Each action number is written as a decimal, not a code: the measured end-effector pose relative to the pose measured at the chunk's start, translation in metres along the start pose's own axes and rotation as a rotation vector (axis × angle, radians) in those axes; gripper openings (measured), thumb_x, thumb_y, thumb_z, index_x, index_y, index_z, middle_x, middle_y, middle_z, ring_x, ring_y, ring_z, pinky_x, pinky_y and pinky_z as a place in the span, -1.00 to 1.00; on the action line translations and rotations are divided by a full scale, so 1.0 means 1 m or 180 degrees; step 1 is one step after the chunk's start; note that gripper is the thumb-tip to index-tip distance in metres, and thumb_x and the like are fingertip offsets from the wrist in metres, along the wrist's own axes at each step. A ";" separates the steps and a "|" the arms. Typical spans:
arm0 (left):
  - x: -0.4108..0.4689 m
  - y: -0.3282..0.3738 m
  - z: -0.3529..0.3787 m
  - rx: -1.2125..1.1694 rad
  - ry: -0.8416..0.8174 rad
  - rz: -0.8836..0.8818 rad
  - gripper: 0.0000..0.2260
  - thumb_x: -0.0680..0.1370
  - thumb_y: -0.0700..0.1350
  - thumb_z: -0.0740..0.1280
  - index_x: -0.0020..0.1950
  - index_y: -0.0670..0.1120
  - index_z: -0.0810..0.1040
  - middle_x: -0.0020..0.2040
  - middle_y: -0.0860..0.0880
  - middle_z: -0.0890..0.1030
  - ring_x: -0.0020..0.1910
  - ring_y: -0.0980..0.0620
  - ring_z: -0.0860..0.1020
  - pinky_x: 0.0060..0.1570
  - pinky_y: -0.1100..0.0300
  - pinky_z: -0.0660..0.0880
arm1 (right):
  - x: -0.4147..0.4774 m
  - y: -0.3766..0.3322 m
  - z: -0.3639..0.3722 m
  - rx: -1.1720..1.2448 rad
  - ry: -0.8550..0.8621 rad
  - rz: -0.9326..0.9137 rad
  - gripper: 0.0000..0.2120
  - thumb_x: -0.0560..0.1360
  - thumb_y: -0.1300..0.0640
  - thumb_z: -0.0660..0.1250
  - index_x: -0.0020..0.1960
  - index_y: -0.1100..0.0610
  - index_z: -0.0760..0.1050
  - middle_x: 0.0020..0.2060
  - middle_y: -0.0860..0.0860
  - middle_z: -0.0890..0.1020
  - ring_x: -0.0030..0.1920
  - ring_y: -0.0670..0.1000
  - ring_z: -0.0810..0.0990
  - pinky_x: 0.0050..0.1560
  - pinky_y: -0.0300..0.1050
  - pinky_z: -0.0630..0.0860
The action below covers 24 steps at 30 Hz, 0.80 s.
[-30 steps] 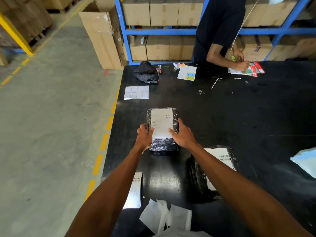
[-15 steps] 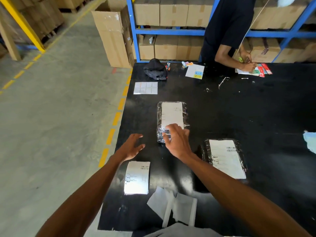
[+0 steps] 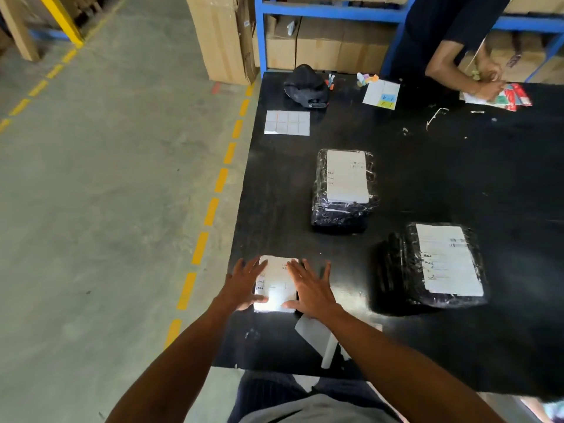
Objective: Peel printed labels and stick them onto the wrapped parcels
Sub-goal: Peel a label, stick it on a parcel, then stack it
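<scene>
A white printed label sheet (image 3: 277, 285) lies flat near the front left corner of the black table (image 3: 442, 184). My left hand (image 3: 244, 285) rests on its left edge and my right hand (image 3: 311, 291) on its right edge, fingers spread on both. Two black wrapped parcels carry white labels on top: one (image 3: 345, 190) sits in the middle of the table, the other (image 3: 433, 267) lies to the right of my hands. Neither hand touches a parcel.
Peeled white backing papers (image 3: 320, 337) lie under my right forearm. At the far left of the table are a small label sheet (image 3: 287, 123) and a black cap (image 3: 305, 87). Another person (image 3: 488, 83) handles papers at the far right. The table's left edge drops to the floor.
My right hand let go of the middle parcel and both hands came back to the label sheet at the front left. The camera has tilted down and moved closer.
</scene>
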State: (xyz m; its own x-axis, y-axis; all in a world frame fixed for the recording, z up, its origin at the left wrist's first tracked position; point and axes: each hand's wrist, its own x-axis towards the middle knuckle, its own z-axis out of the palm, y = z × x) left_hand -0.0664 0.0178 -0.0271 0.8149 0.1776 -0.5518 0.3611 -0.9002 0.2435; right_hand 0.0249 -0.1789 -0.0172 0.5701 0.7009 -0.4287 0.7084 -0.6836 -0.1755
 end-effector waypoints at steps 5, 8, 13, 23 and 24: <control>0.000 -0.006 0.013 -0.0371 0.0413 0.0160 -0.23 0.49 0.28 0.37 0.60 0.18 0.09 0.64 0.05 0.10 0.59 -0.13 0.14 0.52 -0.19 0.13 | -0.003 0.000 0.006 0.0102 0.0420 0.0080 -0.18 0.51 -0.22 0.36 0.64 0.00 0.11 0.63 -0.03 0.18 0.65 0.03 0.03 0.46 0.54 -0.30; 0.000 -0.010 0.019 -0.0693 0.0633 0.0329 -0.36 0.52 0.33 0.27 0.56 0.20 0.22 0.62 0.05 0.17 0.57 -0.09 0.21 0.53 -0.20 0.16 | -0.004 0.002 0.010 0.0214 0.0730 0.0039 -0.35 0.51 -0.18 0.38 0.54 -0.02 0.34 0.53 -0.03 0.40 0.62 0.03 0.19 0.48 0.50 -0.31; -0.008 -0.008 0.019 -0.0962 0.1001 0.0593 -0.41 0.54 0.41 0.10 0.44 0.14 0.45 0.50 -0.02 0.40 0.43 -0.09 0.39 0.45 -0.19 0.32 | -0.006 0.005 0.014 0.0102 0.1431 -0.0159 -0.63 0.42 -0.07 0.56 0.21 -0.04 0.68 0.19 -0.04 0.71 0.38 0.06 0.58 0.49 0.39 -0.20; -0.026 0.065 -0.049 -0.2786 0.0830 0.0353 -0.50 0.56 0.13 0.37 0.48 0.14 0.38 0.41 0.11 0.46 0.31 0.10 0.49 0.30 0.22 0.40 | -0.029 0.039 -0.020 0.0331 0.2341 -0.0712 -0.62 0.41 0.08 0.56 0.22 0.01 0.67 0.33 -0.02 0.62 0.43 0.07 0.52 0.46 0.52 0.02; -0.024 0.076 -0.056 -0.3053 0.0987 0.0485 -0.48 0.55 -0.02 0.44 0.48 0.08 0.38 0.37 0.04 0.53 0.27 0.08 0.55 0.23 0.24 0.48 | -0.035 0.047 -0.028 0.0484 0.2290 -0.0706 -0.57 0.42 0.06 0.54 0.28 0.00 0.64 0.40 -0.02 0.57 0.48 0.04 0.46 0.48 0.51 -0.01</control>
State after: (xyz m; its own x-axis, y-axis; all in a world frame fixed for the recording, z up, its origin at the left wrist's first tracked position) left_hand -0.0329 -0.0328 0.0496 0.9149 0.3056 -0.2637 0.3438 -0.2479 0.9057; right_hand 0.0496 -0.2298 0.0141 0.5886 0.7492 0.3038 0.8024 -0.4956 -0.3324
